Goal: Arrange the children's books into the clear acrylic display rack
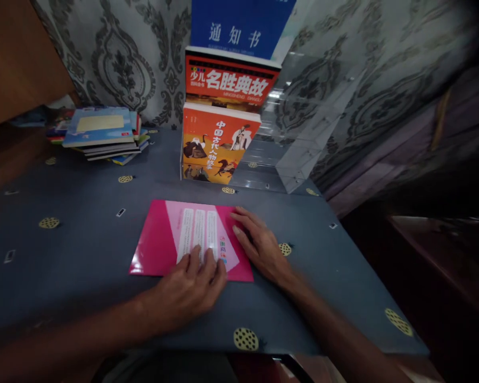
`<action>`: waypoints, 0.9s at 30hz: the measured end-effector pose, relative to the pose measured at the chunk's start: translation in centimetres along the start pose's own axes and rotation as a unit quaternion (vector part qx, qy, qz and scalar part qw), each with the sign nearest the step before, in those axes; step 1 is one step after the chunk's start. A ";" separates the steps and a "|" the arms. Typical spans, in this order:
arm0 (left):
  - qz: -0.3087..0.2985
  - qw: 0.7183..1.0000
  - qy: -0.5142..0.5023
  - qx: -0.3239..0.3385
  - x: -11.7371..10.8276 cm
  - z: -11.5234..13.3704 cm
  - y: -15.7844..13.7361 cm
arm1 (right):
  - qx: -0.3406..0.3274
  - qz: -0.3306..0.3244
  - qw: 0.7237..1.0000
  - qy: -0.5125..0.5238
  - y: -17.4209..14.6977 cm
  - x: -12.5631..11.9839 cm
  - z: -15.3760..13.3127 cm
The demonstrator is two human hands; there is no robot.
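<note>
A thin pink book lies closed on the table in front of me, its glossy cover up, with a lighter pink panel and white text boxes. My left hand rests on its near edge, fingers spread over the text. Along the book's right edge lies my right hand, fingers stretched out and touching the cover. Neither hand grips anything.
Behind the pink book stands a clear acrylic rack with an orange book, a red book and a blue booklet in tiers. A stack of books lies at the back left. The grey-blue tablecloth has pineapple prints.
</note>
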State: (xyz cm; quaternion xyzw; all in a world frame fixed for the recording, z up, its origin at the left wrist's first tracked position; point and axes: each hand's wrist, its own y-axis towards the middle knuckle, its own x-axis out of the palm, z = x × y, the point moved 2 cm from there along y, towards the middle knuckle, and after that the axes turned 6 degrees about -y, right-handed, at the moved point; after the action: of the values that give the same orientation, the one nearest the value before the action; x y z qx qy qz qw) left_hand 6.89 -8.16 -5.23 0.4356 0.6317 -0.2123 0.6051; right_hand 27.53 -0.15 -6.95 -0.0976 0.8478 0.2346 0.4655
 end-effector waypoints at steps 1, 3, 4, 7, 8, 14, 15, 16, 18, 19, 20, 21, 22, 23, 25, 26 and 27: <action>-0.023 1.000 0.007 -0.017 0.0 0.4 0.7 | 0.008 0.015 1.000 0.017 0.0 -0.1 -0.1; -0.064 0.997 0.002 -0.053 -0.2 0.7 2.1 | 0.013 0.037 0.998 0.047 0.0 -0.4 -0.3; -0.080 0.995 -0.010 -0.065 -0.2 0.6 2.7 | 0.010 0.042 0.997 0.060 0.0 -0.5 -0.4; -0.095 0.992 -0.055 -0.066 -0.6 -0.9 3.8 | -0.015 0.033 0.995 0.089 -0.1 -0.9 -1.1; -0.093 0.992 -0.066 -0.059 -0.6 -1.7 3.8 | -0.027 0.025 0.995 0.094 -0.1 -1.1 -1.4; 0.013 0.994 -0.035 -0.103 0.8 -8.7 2.4 | -0.089 -0.052 0.990 0.095 2.5 0.3 -3.8; 0.026 0.992 -0.038 -0.114 1.3 -9.6 2.2 | -0.090 -0.065 0.990 0.090 3.1 1.0 -4.2; 0.032 0.991 -0.043 -0.122 1.9 -10.2 1.9 | -0.089 -0.075 0.990 0.083 3.8 1.8 -4.5; 0.026 0.990 -0.056 -0.131 2.7 -10.9 1.6 | -0.085 -0.088 0.990 0.063 4.8 3.4 -4.8; 0.021 0.989 -0.059 -0.133 3.0 -10.9 1.5 | -0.084 -0.092 0.991 0.049 5.2 4.1 -4.9; 0.020 0.989 -0.060 -0.135 3.2 -10.9 1.4 | -0.084 -0.095 0.991 0.032 5.4 4.7 -4.8; 0.022 0.988 -0.062 -0.138 3.3 -10.8 1.4 | -0.086 -0.097 0.992 0.012 5.4 5.0 -4.6; 0.027 0.987 -0.065 -0.143 3.3 -10.8 1.3 | -0.089 -0.099 0.991 -0.009 5.4 5.1 -4.4; 0.030 0.986 -0.070 -0.147 3.3 -10.7 1.3 | -0.091 -0.099 0.990 -0.028 5.2 5.1 -4.1; 0.032 0.984 -0.083 -0.153 3.3 -10.7 1.2 | -0.089 -0.099 0.989 -0.060 4.6 4.5 -3.3; 0.030 0.983 -0.090 -0.157 3.3 -10.7 1.2 | -0.082 -0.099 0.989 -0.070 4.2 4.1 -2.9; 0.027 0.982 -0.099 -0.160 3.4 -10.8 1.2 | -0.075 -0.099 0.989 -0.077 3.8 3.7 -2.5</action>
State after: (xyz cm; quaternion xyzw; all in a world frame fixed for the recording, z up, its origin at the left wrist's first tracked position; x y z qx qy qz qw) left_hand 1.96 2.00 -6.21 0.3273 0.5827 -0.1343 0.7317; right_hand 22.15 2.11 -7.73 -0.1974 0.7753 0.2572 0.5421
